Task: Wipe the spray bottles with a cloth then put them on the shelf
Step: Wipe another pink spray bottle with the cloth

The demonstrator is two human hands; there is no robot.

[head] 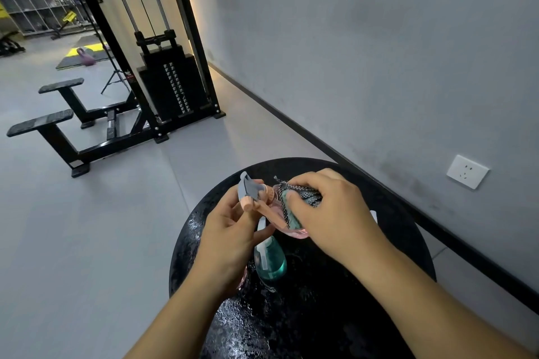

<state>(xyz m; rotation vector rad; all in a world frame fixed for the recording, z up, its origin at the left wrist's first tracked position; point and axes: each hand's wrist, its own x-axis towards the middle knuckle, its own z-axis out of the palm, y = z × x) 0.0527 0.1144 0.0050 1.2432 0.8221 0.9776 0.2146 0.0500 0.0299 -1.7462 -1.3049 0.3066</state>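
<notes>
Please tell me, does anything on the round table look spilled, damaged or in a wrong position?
Yes, the glossy black round table shows pale wet-looking streaks, perhaps spilled liquid or only glare. The clear pink spray bottle lies tilted only because the left hand holds it while the right hand rubs it with the patterned cloth. The teal spray bottle looks undamaged.

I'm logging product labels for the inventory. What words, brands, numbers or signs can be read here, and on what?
None can be read.
pink spray bottle: no label visible.
teal spray bottle: no label visible.
weight stack: pale plate markings, too small to read.
yellow tag on the far equipment: blurred.
wall socket: no text.
</notes>
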